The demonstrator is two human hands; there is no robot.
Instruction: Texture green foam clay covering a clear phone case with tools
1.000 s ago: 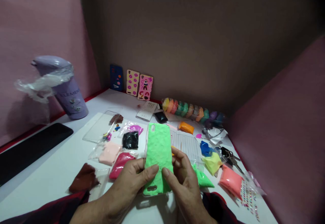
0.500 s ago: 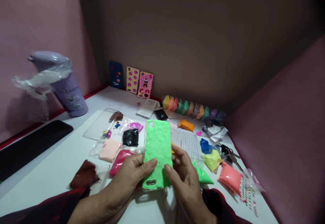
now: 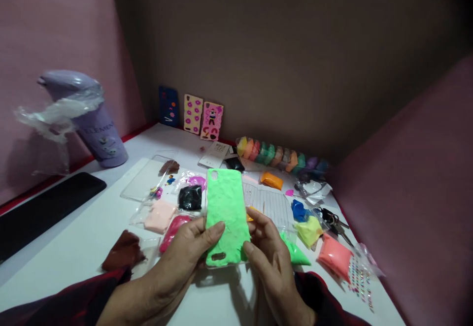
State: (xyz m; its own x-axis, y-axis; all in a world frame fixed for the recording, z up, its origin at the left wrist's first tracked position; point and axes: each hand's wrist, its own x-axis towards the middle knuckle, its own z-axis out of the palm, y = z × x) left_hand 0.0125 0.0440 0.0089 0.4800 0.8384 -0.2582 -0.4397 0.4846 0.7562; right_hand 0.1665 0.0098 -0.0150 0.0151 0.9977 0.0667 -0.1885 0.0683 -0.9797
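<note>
A phone case (image 3: 226, 212) coated in bumpy bright green clay is held up above the white table, tilted toward me. One rounded opening shows at its top left and a slot near its bottom. My left hand (image 3: 194, 247) grips the lower left side, its thumb flat on the green clay and its fingers mostly hidden behind. On the lower right edge, my right hand (image 3: 269, 257) holds with thumb tip and curled fingers. Close by lie a pink-red clay packet (image 3: 175, 232), a black clay packet (image 3: 190, 198) and a bag of green clay (image 3: 294, 249).
Three decorated phone cases (image 3: 193, 114) lean against the back wall. A lilac tumbler (image 3: 103, 134) wrapped in plastic and a black phone-like slab (image 3: 51, 212) are at left. Rightward are a row of colored clays (image 3: 279, 156), keys (image 3: 336, 225), a coral packet (image 3: 334, 256) and gem stickers (image 3: 360, 279).
The green case has shifted slightly left and up. My right thumb has slid from the front face out to the right edge, while my left hand keeps its grip.
</note>
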